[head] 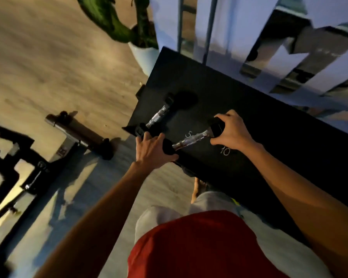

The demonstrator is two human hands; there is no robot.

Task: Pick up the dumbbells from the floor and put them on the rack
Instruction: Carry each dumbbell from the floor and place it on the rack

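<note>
Hands: two, each clamped on one end of the near dumbbell (193, 138); left grip (152, 150), right grip (232, 130).
Dumbbells: two, both lying on the black rack (269, 125); second dumbbell (163, 113) farther left, untouched.
Plant pot (144, 56): one, far.

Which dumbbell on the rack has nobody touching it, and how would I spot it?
Find the black rack shelf beside the white plant pot. Two dumbbells lie on it; the free dumbbell is nearer the pot, at the shelf's left end. Unlike the held dumbbell, gripped at its ends by the left hand and right hand, no hand touches it.
</note>
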